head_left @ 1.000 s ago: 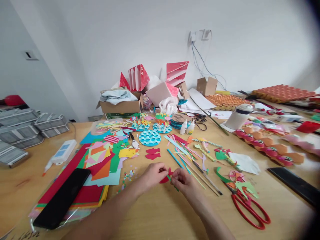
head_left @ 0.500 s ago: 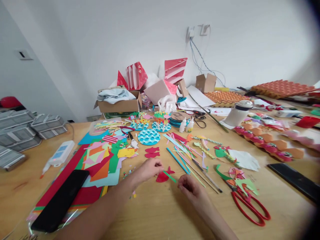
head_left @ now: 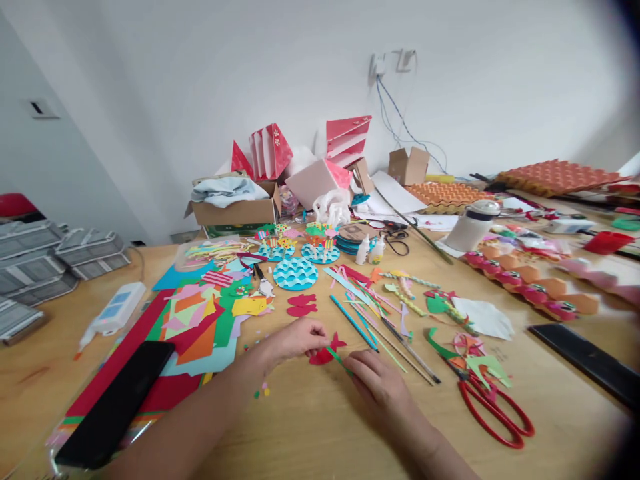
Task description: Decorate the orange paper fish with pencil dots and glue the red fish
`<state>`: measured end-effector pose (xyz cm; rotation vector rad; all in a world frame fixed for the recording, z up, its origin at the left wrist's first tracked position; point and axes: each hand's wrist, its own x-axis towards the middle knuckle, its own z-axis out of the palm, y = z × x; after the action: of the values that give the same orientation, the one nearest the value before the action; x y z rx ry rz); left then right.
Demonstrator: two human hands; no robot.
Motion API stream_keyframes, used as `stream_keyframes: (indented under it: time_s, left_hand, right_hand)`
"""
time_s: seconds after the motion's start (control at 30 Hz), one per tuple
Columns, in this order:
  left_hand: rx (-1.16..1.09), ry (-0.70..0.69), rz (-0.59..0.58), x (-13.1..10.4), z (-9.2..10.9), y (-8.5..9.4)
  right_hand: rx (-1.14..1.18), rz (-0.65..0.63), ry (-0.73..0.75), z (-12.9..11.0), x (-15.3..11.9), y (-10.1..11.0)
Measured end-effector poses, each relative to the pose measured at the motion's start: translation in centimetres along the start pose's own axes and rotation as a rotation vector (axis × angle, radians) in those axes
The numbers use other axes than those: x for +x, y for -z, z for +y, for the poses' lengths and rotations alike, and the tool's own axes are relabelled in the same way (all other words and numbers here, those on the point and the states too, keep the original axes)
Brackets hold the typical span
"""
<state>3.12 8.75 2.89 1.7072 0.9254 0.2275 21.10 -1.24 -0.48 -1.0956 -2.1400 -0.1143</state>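
A narrow green paper strip (head_left: 339, 359) stretches between my two hands, low over the table. My left hand (head_left: 303, 337) pinches its far end with thumb and fingers. At the near end, my right hand (head_left: 376, 378) has its fingers closed around the strip, hiding that tip. Just under the strip lies a red paper fish (head_left: 319, 357), partly covered by it. Beyond my left hand are more red fish cutouts (head_left: 302, 305), and past them a blue wavy-patterned disc (head_left: 295, 274).
Coloured paper sheets (head_left: 203, 343) and a black phone (head_left: 117, 403) lie on the left. Red-handled scissors (head_left: 495, 413) rest among scraps on the right. Blue sticks (head_left: 354, 323) and brushes are near my right hand. Two small white bottles (head_left: 370, 250) stand farther back.
My right hand has turned more palm-down, its fingers now covering the near end of the green strip. My left hand keeps its pinch. The view has shifted slightly.
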Motion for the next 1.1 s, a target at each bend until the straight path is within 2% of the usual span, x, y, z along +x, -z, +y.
stream_keyframes:
  time_s: [0.23,0.53,0.8,1.1]
  left_hand:
    - [0.080,-0.001,0.013,0.2,0.1,0.0]
    - [0.228,-0.048,0.147,1.9,-1.4,-0.4]
    - [0.318,-0.099,0.143,2.4,-2.3,-0.4]
    - [0.392,-0.090,0.201,2.3,-3.0,-0.5]
  right_hand:
    - [0.067,-0.109,-0.071,-0.3,-0.1,-0.4]
    - [0.059,-0.125,-0.154,-0.4,0.1,-1.6]
    - [-0.027,-0.181,-0.173,-0.3,-0.3,-2.6]
    - [-0.051,-0.200,-0.163,-0.5,0.2,-2.4]
